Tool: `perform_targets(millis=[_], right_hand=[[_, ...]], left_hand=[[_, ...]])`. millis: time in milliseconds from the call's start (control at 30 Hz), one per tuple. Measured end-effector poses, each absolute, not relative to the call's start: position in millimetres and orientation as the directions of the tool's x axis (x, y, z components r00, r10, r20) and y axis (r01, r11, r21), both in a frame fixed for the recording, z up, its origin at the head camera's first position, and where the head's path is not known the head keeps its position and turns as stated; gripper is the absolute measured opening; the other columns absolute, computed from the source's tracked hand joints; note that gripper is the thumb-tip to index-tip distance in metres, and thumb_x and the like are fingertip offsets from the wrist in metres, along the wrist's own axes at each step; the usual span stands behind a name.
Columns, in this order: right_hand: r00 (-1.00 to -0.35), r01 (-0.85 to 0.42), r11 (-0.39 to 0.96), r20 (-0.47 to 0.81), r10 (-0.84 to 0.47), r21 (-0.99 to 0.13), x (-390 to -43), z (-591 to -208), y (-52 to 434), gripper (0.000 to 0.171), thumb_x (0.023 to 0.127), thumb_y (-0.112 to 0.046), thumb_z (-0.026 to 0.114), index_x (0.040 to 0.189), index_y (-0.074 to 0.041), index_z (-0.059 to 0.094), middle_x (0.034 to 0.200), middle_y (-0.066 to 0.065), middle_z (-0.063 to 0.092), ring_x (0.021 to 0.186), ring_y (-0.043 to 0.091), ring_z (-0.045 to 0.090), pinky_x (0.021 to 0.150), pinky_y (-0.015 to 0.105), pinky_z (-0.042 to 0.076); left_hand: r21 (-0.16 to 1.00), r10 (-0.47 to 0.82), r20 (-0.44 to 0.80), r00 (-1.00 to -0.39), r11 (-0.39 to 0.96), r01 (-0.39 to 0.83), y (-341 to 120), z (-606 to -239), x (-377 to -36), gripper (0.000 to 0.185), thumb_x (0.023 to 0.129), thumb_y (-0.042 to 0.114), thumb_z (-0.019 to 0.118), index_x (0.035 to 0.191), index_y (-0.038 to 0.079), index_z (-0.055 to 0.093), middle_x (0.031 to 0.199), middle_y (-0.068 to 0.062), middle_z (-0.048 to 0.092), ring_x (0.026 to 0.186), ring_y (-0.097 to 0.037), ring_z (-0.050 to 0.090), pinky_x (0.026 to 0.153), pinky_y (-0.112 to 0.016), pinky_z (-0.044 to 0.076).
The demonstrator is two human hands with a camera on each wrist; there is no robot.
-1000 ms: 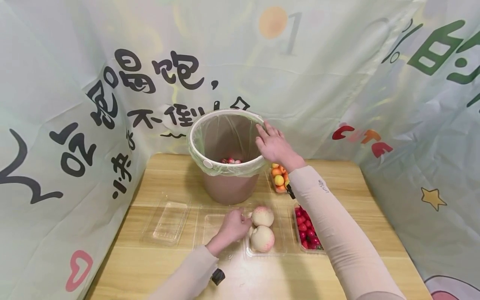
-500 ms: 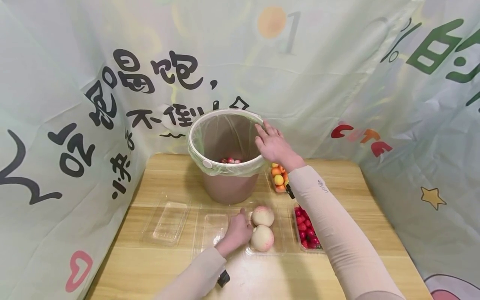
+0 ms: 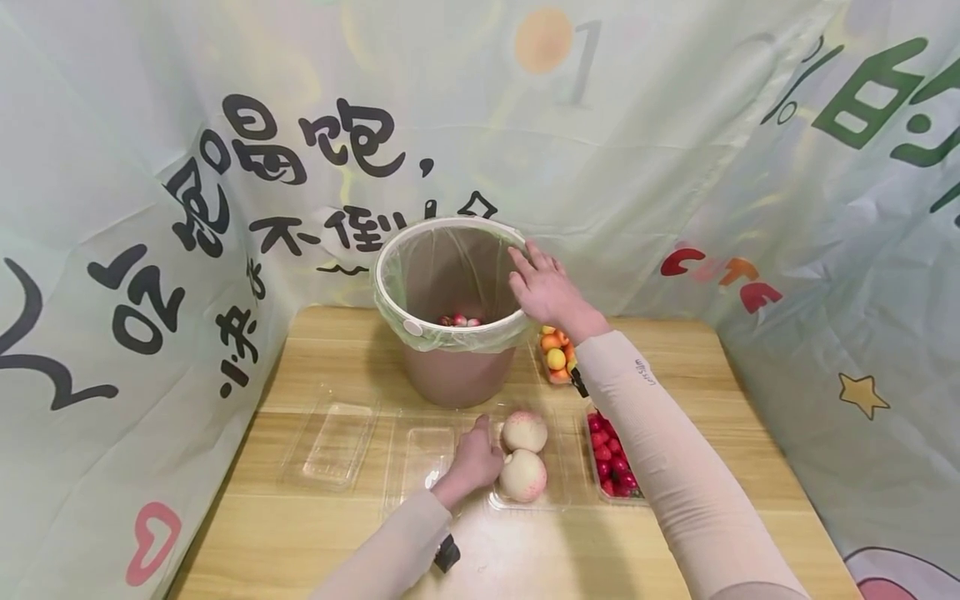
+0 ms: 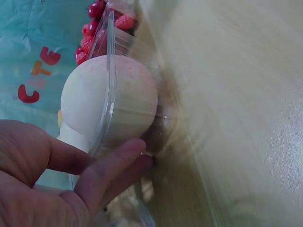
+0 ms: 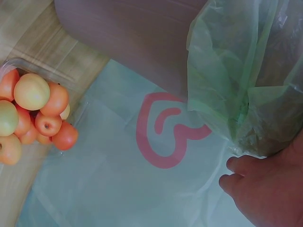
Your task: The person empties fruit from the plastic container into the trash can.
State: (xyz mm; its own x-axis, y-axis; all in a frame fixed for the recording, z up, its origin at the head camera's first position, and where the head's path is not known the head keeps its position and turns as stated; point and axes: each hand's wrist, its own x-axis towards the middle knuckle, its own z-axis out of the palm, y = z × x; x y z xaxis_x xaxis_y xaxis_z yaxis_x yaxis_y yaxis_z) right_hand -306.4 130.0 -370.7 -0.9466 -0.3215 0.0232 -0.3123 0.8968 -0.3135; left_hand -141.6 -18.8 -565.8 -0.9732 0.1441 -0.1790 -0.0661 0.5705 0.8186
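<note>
Head view, lower centre of frame: left hand (image 3: 477, 461) lay against the near peach (image 3: 522, 476), 1 of 2 peaches in a clear tray (image 3: 558, 492); the far peach (image 3: 524, 431) sat just behind it. Left wrist view: fingers (image 4: 111, 168) curled around the tray's clear wall, the near peach (image 4: 111, 101) lying just beyond the fingertips, inside that wall. Upper centre: right hand (image 3: 546, 287) rested on the right rim of the brown bin (image 3: 450, 375), fingers straight and slightly spread over its green liner (image 5: 227, 71). Right of the bin: tray of small orange fruit (image 3: 557, 354); below it, tray of red fruit (image 3: 615, 467). Lower left: 2 clear trays on the wooden table (image 3: 315, 542).
</note>
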Motion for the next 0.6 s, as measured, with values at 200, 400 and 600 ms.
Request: perform_targets(millis=[200, 400, 600], right_hand=[[-0.946, -0.313, 0.897, 0.019, -0.324, -0.312, -306.8, -370.7, 129.5, 0.065, 0.111, -0.041, 0.017, 0.17, -0.014, 0.019, 0.178, 0.018, 0.004, 0.162, 0.047, 0.014, 0.134, 0.059, 0.011], [-0.946, -0.31, 0.897, 0.009, -0.323, -0.314, -305.9, -369.7, 129.5, 0.065, 0.111, -0.042, 0.019, 0.17, -0.015, 0.018, 0.178, 0.018, 0.003, 0.162, 0.047, 0.012, 0.134, 0.059, 0.007], [-0.946, -0.31, 0.895, 0.014, -0.323, -0.322, -304.7, -369.0, 129.4, 0.065, 0.111, -0.041, 0.019, 0.17, -0.015, 0.019, 0.178, 0.019, 0.004, 0.162, 0.047, 0.013, 0.134, 0.059, 0.009]], left_hand=[[0.841, 0.169, -0.177, -0.97, 0.537, -0.06, -23.0, -564.4, -143.0, 0.066, 0.089, -0.009, 0.06, 0.152, -0.012, 0.041, 0.095, -0.024, 0.068, 0.076, -0.026, 0.061, 0.057, -0.031, 0.05], [0.861, 0.194, -0.197, -0.961, 0.503, -0.075, -27.3, -565.0, -141.4, 0.059, 0.09, -0.01, 0.057, 0.148, -0.006, 0.045, 0.067, 0.001, 0.048, 0.056, -0.013, 0.048, 0.047, -0.023, 0.041], [0.886, 0.232, -0.186, -0.955, 0.46, -0.061, -33.2, -559.9, -138.2, 0.059, 0.089, -0.01, 0.055, 0.147, -0.006, 0.046, 0.059, 0.005, 0.046, 0.047, -0.009, 0.047, 0.043, -0.019, 0.04]])
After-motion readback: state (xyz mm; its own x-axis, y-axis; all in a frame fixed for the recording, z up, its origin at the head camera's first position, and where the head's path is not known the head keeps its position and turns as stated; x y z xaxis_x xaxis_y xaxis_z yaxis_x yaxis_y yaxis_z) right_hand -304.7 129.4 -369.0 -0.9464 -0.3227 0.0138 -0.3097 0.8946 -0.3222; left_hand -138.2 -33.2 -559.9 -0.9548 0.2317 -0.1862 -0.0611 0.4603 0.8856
